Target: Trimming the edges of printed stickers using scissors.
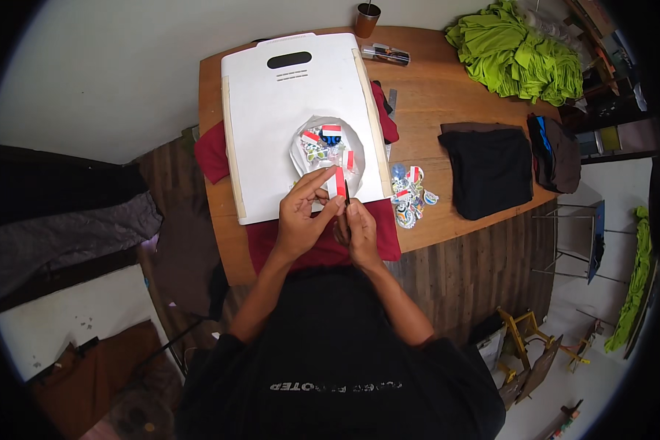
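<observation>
My left hand (301,218) is closed on a small red-and-white sticker (339,182), pinched between thumb and fingers. Right beside it, my right hand (358,227) grips a thin dark tool (347,189) held upright along the sticker's edge; its kind is too small to make out. Both hands are over the near edge of a white board (260,147) with a dark handle slot. Just beyond them on the board is a round white container (298,158) with colourful stickers (317,155) in it, several of them red and white.
Cut stickers (409,209) lie piled on the wooden table (425,103) right of the board. Red cloth (301,246) shows beneath the board. Farther right are folded black cloth (491,172) and a heap of lime-green cloth (517,55). A brown cup (367,20) stands at the back.
</observation>
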### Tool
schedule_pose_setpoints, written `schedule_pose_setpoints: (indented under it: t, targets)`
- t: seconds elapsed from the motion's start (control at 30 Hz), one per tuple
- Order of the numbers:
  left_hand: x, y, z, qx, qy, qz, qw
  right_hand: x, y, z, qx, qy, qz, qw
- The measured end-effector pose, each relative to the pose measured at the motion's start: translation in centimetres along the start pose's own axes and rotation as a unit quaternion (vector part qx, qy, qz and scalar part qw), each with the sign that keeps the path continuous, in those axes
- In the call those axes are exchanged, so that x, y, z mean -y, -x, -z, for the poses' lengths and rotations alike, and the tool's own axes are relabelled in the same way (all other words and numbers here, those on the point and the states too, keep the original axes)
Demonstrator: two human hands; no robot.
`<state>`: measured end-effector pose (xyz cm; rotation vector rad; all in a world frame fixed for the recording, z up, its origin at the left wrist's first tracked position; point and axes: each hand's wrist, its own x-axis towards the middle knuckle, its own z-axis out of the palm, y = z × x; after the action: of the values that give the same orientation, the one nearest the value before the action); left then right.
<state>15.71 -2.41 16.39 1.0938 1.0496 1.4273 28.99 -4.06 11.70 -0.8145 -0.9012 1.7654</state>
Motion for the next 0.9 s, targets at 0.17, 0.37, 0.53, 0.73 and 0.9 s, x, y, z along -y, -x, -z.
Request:
schedule_pose_setpoints:
  t: [0.17,0.37,0.53,0.73,0.9]
  targets:
    - [-0.3,0.0,-0.2,-0.014,0.012,-0.001,1.0,0.2,0.1,0.0,0.008,-0.01,-0.006,1.0]
    - [0.3,0.0,0.0,-0.009,-0.017,-0.012,1.0,0.3,-0.1,-0.2,-0.015,-0.01,0.014,1.0]
    - [0.7,0.1,0.2,-0.017,-0.029,-0.013,0.999,1.3,-1.5,-0.1,-0.03,-0.038,0.027,0.998]
    - [0.8,0.1,0.2,-0.029,-0.021,0.002,0.999,1.9,-1.7,-0.8,-0.093,0.006,0.005,0.996]
    - [1.0,0.2,0.2,-0.019,-0.015,0.013,1.0,2.2,-1.8,-0.8,-0.12,0.078,0.008,0.99]
